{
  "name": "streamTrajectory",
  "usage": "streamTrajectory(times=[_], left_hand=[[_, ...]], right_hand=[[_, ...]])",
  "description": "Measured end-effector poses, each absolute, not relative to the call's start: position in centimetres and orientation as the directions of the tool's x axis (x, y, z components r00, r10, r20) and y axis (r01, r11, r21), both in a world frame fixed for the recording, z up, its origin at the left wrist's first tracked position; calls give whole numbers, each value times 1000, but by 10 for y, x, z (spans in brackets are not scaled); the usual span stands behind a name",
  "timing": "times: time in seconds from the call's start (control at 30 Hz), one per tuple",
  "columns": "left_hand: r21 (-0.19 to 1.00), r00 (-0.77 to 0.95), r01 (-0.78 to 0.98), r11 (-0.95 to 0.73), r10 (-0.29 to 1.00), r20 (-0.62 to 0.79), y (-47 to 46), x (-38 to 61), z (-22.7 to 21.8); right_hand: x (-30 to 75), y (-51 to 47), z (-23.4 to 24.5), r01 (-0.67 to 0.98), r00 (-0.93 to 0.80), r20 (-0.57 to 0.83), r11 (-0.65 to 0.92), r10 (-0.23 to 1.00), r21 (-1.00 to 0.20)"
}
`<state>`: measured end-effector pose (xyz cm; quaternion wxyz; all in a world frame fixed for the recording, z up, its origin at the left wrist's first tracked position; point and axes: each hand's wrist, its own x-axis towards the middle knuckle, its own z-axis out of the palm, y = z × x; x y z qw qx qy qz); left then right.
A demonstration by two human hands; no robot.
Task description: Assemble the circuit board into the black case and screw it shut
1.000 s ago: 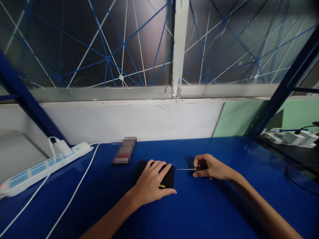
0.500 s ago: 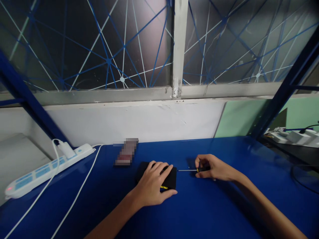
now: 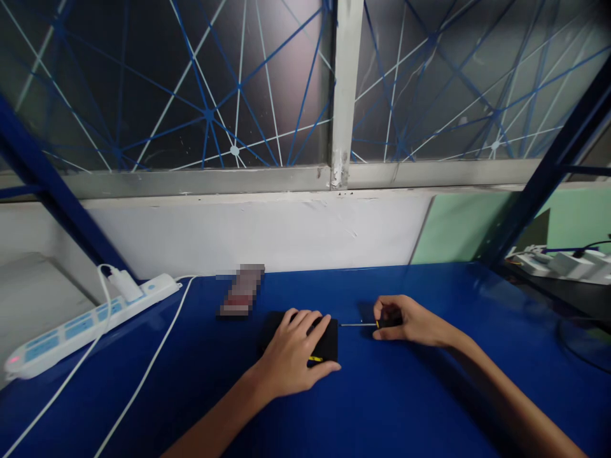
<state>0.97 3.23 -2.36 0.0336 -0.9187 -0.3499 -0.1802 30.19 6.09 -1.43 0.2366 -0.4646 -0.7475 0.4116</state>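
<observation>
My left hand (image 3: 292,352) lies palm down on a flat black case (image 3: 329,344) with a small yellow mark, fingers spread over its top and thumb at its near edge. My right hand (image 3: 405,320) is closed around the dark handle of a small screwdriver (image 3: 358,324). Its thin metal shaft points left, and the tip reaches the right edge of the case. Both rest on the blue table (image 3: 382,407).
A blurred reddish object (image 3: 241,291) lies just behind the case. A white power strip (image 3: 83,321) with a plugged charger and white cable (image 3: 143,375) sits at the left. White adapters (image 3: 563,262) stand on a dark surface at the far right.
</observation>
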Motion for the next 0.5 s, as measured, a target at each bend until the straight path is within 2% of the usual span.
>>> streamTrajectory(times=[0.13,0.33,0.43,0.5], left_hand=[[66,693,652,-755,629,352,32,10,-24],[83,690,649,-756,631,356,33,8,-26],[79,691,650,-756,631,353,33,8,-26],[77,691,652,-754,633,347,33,9,-25]], right_hand=[[303,61,-16,507,-462,-148,123,875,-853],[303,62,-15,569,-488,-68,258,870,-781],[301,61,-15,561,-485,-58,259,873,-786],[300,60,-15,532,-462,-80,204,883,-822]])
